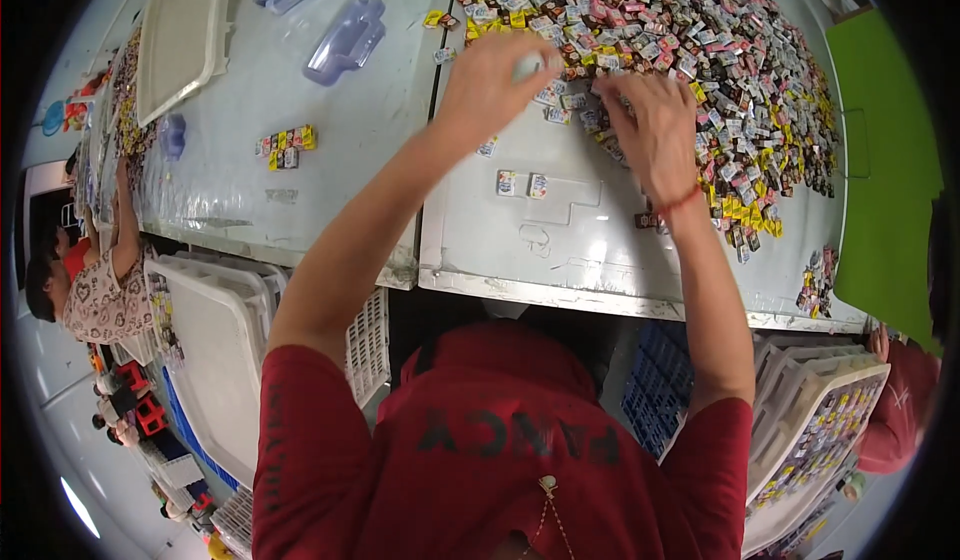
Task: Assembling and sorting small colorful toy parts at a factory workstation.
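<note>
Where the heap of small wrapped pieces (650,35) thins toward the person, both hands stand over its near-left margin on the pale counter (620,272). The right hand (655,135) is the nearer to the bulk of the heap, which spreads beyond it and to its right; its fingers bend down toward loose pieces at the margin, though whether they grip one cannot be told. Opposite, the left hand (488,85) holds thumb and forefinger narrowly spaced about a pale, blurred patch; whether this is a held piece likewise cannot be settled. Two separate pieces (538,186) lie side by side toward the person from the left fingers, their long axes running roughly away from the body, with a faint stepped outline (585,206) just beside them. Room for movement appears greatest between this pair and the counter's near edge. A dark seam (437,90) bounds the surface at left; a fringe of yellow-wrapped pieces (745,212) limits it at right.
</note>
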A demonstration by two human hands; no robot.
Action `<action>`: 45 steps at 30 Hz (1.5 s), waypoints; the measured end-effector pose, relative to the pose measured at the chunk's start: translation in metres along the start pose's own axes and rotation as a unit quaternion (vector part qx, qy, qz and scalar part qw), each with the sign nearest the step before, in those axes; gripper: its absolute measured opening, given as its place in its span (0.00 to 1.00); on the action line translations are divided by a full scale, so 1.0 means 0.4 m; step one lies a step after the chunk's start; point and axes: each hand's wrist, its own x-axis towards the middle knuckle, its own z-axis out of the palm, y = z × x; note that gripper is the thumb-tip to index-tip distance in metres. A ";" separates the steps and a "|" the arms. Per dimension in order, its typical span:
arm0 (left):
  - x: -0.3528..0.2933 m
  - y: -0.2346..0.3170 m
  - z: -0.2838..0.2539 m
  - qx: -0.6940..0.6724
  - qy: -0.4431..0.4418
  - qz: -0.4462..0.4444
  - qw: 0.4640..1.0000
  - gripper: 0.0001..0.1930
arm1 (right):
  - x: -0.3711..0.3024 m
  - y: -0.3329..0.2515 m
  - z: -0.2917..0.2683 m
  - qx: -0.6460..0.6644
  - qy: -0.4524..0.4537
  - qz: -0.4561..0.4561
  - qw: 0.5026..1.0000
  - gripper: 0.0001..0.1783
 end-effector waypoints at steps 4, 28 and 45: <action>-0.174 0.103 -0.040 -0.034 -0.053 0.059 0.996 0.07 | -0.144 -0.080 -0.048 0.081 -0.036 0.051 0.995 0.06; -0.287 0.073 -0.006 -0.057 -0.098 0.103 0.988 0.12 | -0.269 -0.250 0.032 0.009 -0.007 0.049 0.999 0.12; 0.023 -0.011 0.103 0.094 -0.035 0.111 0.989 0.10 | 0.031 0.040 0.052 -0.098 0.032 0.094 0.990 0.11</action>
